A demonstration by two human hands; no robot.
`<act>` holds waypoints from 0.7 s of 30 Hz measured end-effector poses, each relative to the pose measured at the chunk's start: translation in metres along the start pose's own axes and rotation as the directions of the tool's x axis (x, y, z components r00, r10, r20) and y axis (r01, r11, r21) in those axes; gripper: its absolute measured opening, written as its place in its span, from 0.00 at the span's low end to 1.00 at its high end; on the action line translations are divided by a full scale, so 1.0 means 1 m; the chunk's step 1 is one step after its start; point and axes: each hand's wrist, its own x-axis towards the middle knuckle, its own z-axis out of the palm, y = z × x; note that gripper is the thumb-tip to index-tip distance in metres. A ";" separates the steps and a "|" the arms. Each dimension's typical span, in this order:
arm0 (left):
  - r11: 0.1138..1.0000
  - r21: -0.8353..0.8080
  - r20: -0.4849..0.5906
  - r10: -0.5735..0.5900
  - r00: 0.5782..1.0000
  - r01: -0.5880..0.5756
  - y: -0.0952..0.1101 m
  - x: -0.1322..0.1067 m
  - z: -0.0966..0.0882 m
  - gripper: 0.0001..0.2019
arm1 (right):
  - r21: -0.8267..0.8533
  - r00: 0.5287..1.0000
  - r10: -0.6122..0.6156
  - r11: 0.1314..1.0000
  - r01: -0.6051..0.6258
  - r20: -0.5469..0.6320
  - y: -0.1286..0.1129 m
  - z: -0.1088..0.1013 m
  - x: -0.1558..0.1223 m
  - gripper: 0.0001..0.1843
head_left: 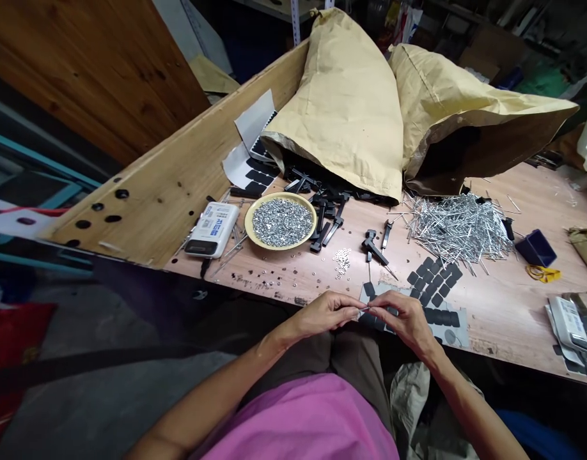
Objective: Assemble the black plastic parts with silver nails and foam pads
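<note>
My left hand (330, 311) and my right hand (399, 311) meet at the table's front edge, fingertips pinched together. Between them shows a short stretch of a thin metal rod (363, 310), its ends hidden by fingers. Beneath and beside the right hand lies a grey sheet (459, 326) bearing black rounded pads (442, 316). Just beyond the hands are black plastic clamp-like parts (374, 248), some with metal rods sticking out. Small washers (342, 262) are heaped nearby, and a yellow bowl (249, 229) full of small metal pieces stands to the left.
Two large paper sacks (351, 102) (447, 96) lie open at the back, black parts spilling from one. Right of centre is a pile of metal rods (459, 227), beside a dark blue box (536, 248). A white power bank (211, 229) sits near the wooden side board (169, 172).
</note>
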 end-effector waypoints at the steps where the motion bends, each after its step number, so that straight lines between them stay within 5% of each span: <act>1: 1.000 0.030 0.008 0.004 1.000 -0.004 0.001 0.000 -0.001 0.19 | -0.007 1.000 -0.004 1.000 0.004 0.010 0.000 0.000 -0.001 0.14; 7: 0.961 0.263 -0.005 0.091 0.996 -0.087 0.002 -0.001 -0.003 0.14 | -0.102 0.993 -0.113 0.989 0.109 -0.035 0.001 0.007 -0.006 0.12; 12: 0.821 0.503 -0.093 0.362 0.928 -0.269 -0.004 0.001 0.007 0.13 | -0.184 0.989 -0.083 0.981 0.059 -0.122 0.008 0.016 -0.010 0.14; 21: 0.703 0.630 -0.042 0.456 0.889 -0.330 -0.015 0.003 0.016 0.13 | -0.380 0.987 -0.122 0.922 0.073 -0.107 0.017 0.025 -0.008 0.24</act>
